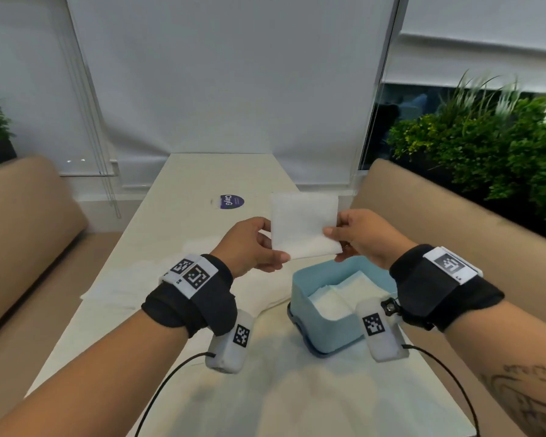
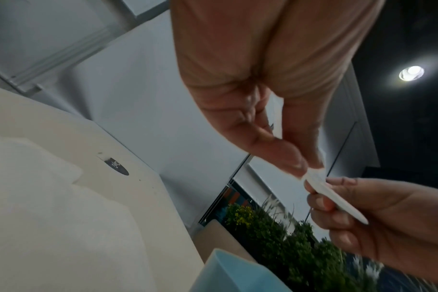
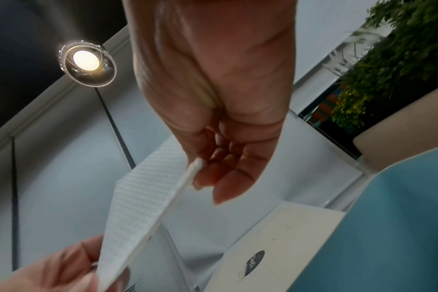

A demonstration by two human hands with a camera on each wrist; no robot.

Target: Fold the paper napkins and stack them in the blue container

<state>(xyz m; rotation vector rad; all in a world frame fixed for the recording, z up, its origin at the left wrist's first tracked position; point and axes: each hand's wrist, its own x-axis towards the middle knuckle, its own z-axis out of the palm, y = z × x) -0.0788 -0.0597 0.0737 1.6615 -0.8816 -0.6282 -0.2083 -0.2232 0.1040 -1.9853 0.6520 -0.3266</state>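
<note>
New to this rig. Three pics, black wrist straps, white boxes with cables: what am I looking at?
No robot: a person working bare-handed. The wide picture comes from a head camera; the other two come from white cameras strapped under each wrist, looking along the fingers. The left hand and right hand pinch one folded white napkin by opposite edges, above the table. On it: a blue container holding folded napkins, more napkins lying flat at left, and a round purple sticker.
</note>
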